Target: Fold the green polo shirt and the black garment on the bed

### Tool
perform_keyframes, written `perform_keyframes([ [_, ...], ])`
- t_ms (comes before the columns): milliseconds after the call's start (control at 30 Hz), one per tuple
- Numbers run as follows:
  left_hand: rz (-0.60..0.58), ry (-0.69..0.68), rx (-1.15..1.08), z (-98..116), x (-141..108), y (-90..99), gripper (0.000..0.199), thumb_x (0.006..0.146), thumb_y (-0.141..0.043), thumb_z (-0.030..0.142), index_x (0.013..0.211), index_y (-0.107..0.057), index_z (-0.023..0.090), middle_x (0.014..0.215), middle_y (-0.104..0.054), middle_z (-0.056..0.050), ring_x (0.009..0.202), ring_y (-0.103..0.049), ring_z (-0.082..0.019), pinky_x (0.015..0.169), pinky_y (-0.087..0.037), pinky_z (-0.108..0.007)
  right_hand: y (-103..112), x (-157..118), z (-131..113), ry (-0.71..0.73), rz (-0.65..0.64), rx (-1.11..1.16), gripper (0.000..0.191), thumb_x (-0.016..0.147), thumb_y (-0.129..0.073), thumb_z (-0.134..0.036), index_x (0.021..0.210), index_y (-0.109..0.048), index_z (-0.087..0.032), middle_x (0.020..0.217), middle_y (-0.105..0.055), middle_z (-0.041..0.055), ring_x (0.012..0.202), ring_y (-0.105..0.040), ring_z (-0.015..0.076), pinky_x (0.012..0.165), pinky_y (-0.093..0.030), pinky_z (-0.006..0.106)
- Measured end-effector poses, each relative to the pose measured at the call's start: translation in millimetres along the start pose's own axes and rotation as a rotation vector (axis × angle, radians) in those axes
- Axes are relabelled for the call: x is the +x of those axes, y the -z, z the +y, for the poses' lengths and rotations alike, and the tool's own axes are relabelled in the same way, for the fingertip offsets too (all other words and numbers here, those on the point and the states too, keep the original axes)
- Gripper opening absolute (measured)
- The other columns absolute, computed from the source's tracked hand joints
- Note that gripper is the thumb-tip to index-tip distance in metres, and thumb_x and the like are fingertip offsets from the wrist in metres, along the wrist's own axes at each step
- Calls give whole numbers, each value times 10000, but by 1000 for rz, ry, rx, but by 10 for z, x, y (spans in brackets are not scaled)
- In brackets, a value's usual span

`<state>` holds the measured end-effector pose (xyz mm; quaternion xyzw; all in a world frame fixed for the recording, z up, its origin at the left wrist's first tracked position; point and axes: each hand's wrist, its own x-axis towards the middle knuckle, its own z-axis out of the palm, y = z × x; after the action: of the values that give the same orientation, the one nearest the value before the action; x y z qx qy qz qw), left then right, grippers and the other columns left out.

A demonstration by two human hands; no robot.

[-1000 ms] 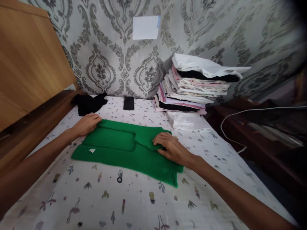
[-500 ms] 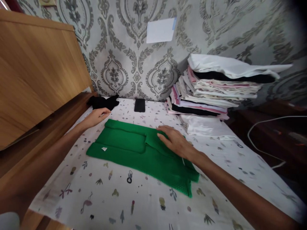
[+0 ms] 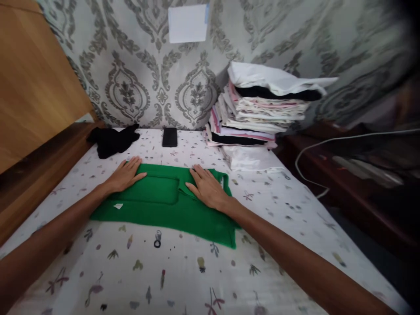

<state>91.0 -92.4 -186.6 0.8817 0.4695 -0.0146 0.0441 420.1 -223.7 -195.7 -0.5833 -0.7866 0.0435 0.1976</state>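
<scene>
A green folded cloth (image 3: 157,212) lies flat on the white patterned sheet (image 3: 131,280), with a small white tag near its left end. My left hand (image 3: 126,176) rests palm down on the cloth's upper left part, fingers spread. On the right part of the cloth lies my right hand (image 3: 208,188), also flat with its fingers apart. Part of the cloth under each palm is hidden.
A tall stack of folded clothes (image 3: 259,116) stands at the back right. Behind the green cloth are a black phone (image 3: 169,137) and a crumpled black cloth (image 3: 114,141). A wooden cabinet (image 3: 36,83) borders the left; a white cable (image 3: 302,164) curves at the right.
My left hand has come down onto the green cloth from beyond its upper left corner. My right hand still lies on the cloth. The camera view has shifted, moving the surroundings leftward in the picture.
</scene>
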Motion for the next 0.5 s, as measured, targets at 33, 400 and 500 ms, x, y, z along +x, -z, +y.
perform_keyframes([
  [33,-15,4,-7,19,6,46,816,949,-257,649,1540,-271,86,1632,-242,-187,1527,-185,-321,1216,-174,-528,73,-28,-16,3,49,24,548,992,-378,-484,1407,-534,-161,1510,-481,162,1436,-393,342,1167,-358,571],
  [400,53,-642,-77,1615,-43,384,532,941,-451,225,1465,-414,312,1538,-469,-28,1400,-437,-252,1151,-348,-478,405,-454,615,-319,253,227,380,829,-542,-186,1189,-665,-202,1169,-680,106,1052,-638,250,932,-522,422],
  [500,94,-661,-67,1707,51,300,491,931,-372,110,1360,-553,266,1384,-628,-45,1308,-548,-233,1144,-361,-518,297,-458,622,-314,249,207,398,819,-546,-149,1195,-665,-199,1147,-685,101,1054,-629,249,986,-486,442],
])
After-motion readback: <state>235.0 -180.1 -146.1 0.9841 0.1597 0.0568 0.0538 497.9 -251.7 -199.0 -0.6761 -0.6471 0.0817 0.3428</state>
